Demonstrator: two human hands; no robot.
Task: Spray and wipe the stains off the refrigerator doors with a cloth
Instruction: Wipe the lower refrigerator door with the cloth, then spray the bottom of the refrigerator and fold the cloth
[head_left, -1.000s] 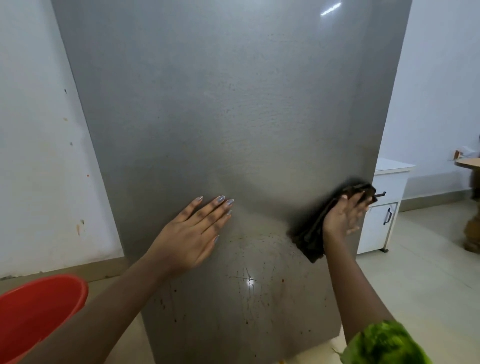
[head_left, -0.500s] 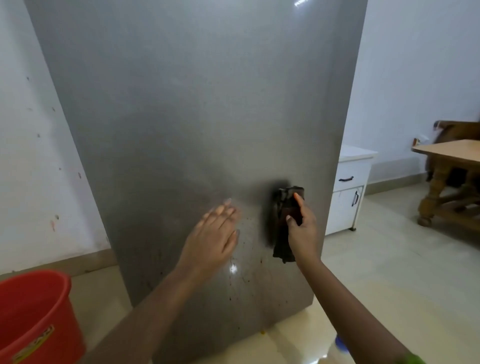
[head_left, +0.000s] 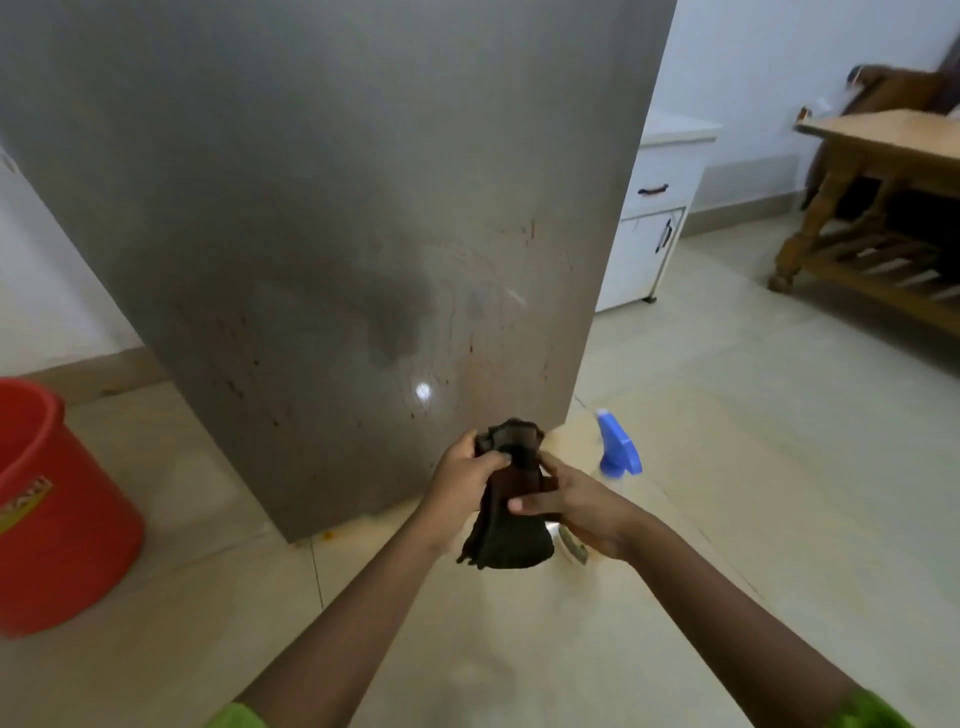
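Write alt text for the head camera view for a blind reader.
The left hand and right hand grip a dark cloth in front of a grey refrigerator door whose lower part is speckled with brown stains. A blue spray bottle stands on the floor by the door's corner, a red bucket at far left.

We get soft, even indoor light, one glare spot (head_left: 423, 391) on the refrigerator door (head_left: 332, 197), a blurred table (head_left: 883, 140), bowed edges.
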